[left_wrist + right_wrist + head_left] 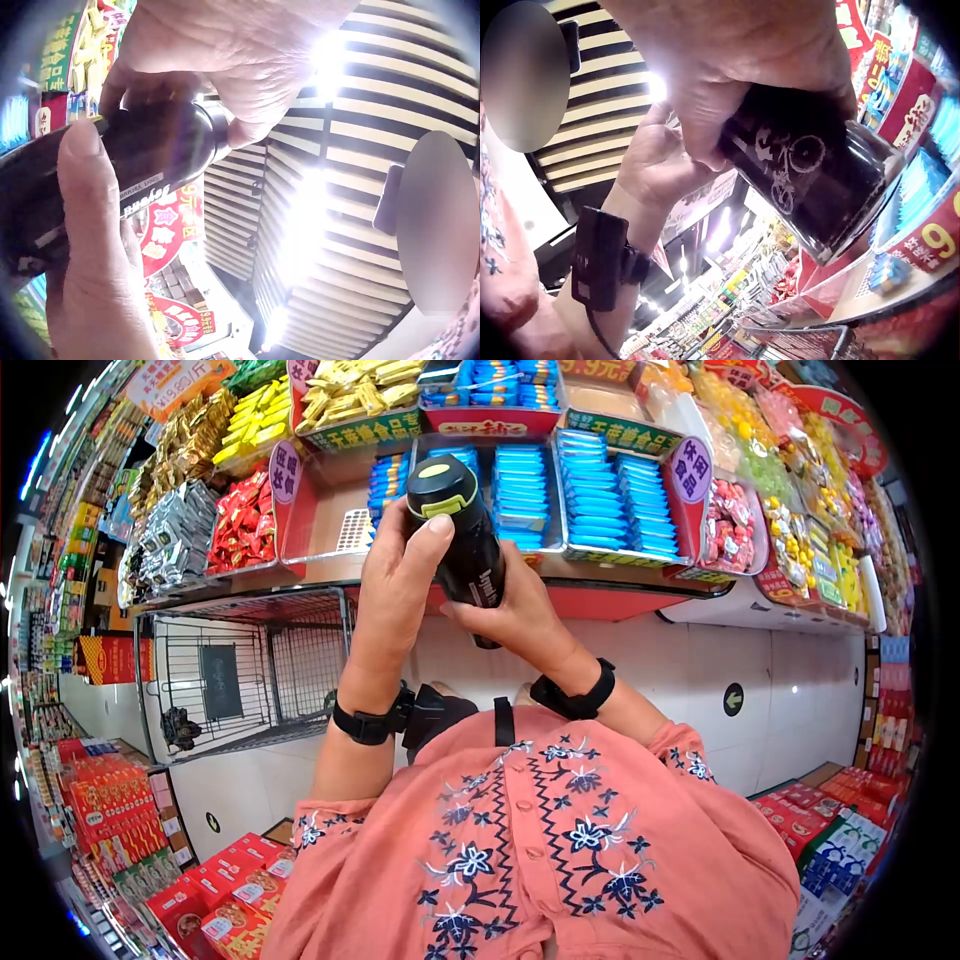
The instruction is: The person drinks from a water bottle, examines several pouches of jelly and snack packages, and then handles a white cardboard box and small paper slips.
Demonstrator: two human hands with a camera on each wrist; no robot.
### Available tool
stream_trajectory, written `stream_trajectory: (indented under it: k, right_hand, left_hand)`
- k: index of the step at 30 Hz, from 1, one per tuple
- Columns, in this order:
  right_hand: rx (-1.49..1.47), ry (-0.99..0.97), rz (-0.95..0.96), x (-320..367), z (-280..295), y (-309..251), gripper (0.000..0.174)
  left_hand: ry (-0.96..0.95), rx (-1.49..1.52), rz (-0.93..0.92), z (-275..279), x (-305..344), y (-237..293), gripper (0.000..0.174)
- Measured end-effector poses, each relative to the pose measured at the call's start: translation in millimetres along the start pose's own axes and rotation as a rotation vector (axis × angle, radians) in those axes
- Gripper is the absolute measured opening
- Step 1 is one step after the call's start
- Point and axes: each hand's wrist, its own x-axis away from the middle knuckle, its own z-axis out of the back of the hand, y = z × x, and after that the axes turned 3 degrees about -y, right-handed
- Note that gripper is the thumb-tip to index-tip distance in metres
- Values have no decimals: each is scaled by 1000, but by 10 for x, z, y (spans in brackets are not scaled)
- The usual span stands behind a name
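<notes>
A black bottle (472, 565) with a green-trimmed cap is held in front of the body, tilted, with its cap towards the shelves. My left hand (400, 565) grips its upper part, thumb on the cap. My right hand (525, 610) wraps round the lower body, beside white lettering. In the left wrist view, my left hand (217, 45) holds the cap end of the bottle (157, 150), and my right thumb lies along its side. The right wrist view shows a bicycle picture on the bottle (802, 172) below my right hand (757, 52).
Snack bins with blue packets (520, 485) and red packets (243, 520) stand ahead. A wire shopping cart (245, 670) is at the left, close to the bins. Stacked red boxes (225, 890) lie at the lower left, with more boxes at the lower right. Pale floor tiles (650, 670) show between.
</notes>
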Motion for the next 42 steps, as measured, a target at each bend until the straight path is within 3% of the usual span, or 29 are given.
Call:
stream_trajectory:
  k: [12,16,18,23,25,27,29,30,31,33,35,36,38,42]
  right_hand:
    - [-59,-9,162,241,190,157,74]
    - [-106,-10,232,273,292,140,77]
    - [-106,-19,252,323,382,52,81]
    - [16,-65,534,438,707,-388,85]
    - [38,-92,575,545,798,-557,85]
    - [98,-153,740,545,912,-641,84]
    - [66,-199,799,590,974,-711,84]
    - [79,-189,832,620,983,-760,84]
    - [85,-207,837,651,1006,-789,83]
    - [94,-230,852,718,1040,-847,80]
    - [95,-256,864,781,1077,-904,78]
    - [94,-262,866,806,1088,-928,77]
    - [92,-273,869,856,1109,-973,74]
    - [89,-274,866,945,1146,-998,69]
  left_hand:
    - [67,-106,-12,-396,314,-13,44]
    - [1,-90,-62,-497,391,16,58]
    - [-28,-115,-101,-574,473,115,73]
    - [-109,-290,-234,-677,731,434,95]
    - [-180,-481,-436,-669,728,473,94]
    - [-217,-663,-609,-638,719,477,87]
    - [-299,-707,-526,-664,793,649,72]
    - [-362,-653,-380,-732,835,859,63]
    - [-472,-658,-389,-669,807,901,49]
    - [-575,-606,-573,-598,712,905,36]
    - [-555,-477,-916,-547,630,706,34]
    - [-539,-423,-1001,-560,642,659,33]
    - [-454,-344,-1048,-657,742,664,30]
    - [-359,-318,-960,-894,908,774,27]
